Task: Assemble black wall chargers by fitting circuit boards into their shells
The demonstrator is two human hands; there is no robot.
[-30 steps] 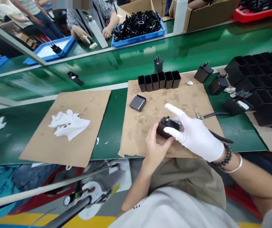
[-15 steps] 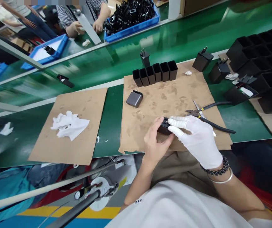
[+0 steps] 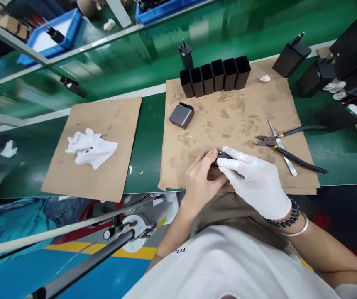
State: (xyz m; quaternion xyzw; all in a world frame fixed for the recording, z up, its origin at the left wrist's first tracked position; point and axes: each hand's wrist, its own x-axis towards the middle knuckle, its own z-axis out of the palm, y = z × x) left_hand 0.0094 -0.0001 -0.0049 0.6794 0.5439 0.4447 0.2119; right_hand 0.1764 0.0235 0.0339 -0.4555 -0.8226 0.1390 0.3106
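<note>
My bare left hand (image 3: 201,176) grips a small black charger housing (image 3: 224,155) near the front edge of the cardboard mat (image 3: 209,137). My right hand (image 3: 256,182), in a white glove, presses its thumb and fingers on the same piece from the right. Most of the housing is hidden behind my fingers. Cutting pliers (image 3: 268,141) with black handles lie open to the right, over silver tweezers (image 3: 286,155). Further back on the mat rests a grey charger block (image 3: 181,115).
A row of several open black cases (image 3: 214,78) stands along the mat's back edge. Behind it is an upright plug charger (image 3: 186,54); more stand at right, near a black plug unit (image 3: 292,54). White gloves (image 3: 91,147) lie on the left cardboard (image 3: 81,187).
My view has shifted, so the bench things sit higher in the picture and those at right lie further right. Both hands stay on the charger housing, with small finger movements.
</note>
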